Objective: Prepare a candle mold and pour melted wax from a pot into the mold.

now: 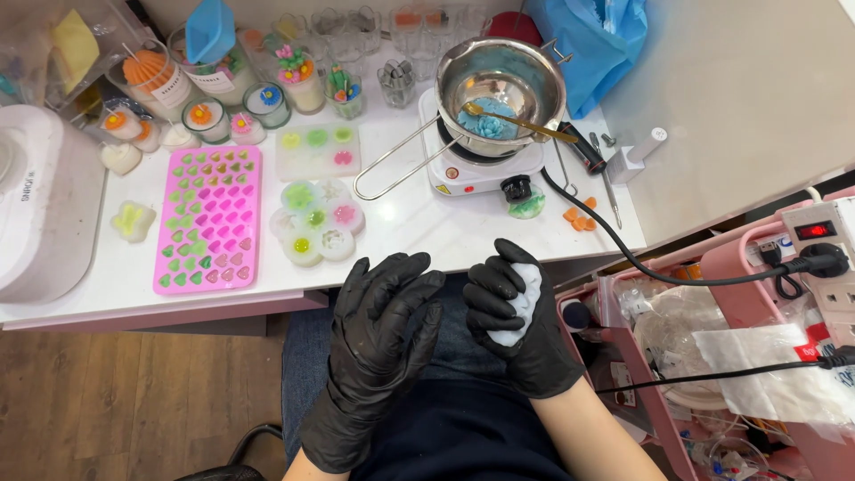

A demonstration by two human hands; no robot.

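White tabletop (401, 223) carries a pink heart mould (209, 218), with a small hotplate (472, 169) and steel pot (503, 85) to the mould's right. Below the table edge, nearer the person than the mould, the right hand (512, 312) is clenched around a white wax piece (525, 298); the left hand (378, 325) hangs beside it, fingers spread, holding nothing.

Black disposable gloves, glossy and wrinkled, cover my left hand (378, 343) and right hand (517, 316) past the wrists; forearms bare, dark blue apron over jeans below the table (134, 285) edge.
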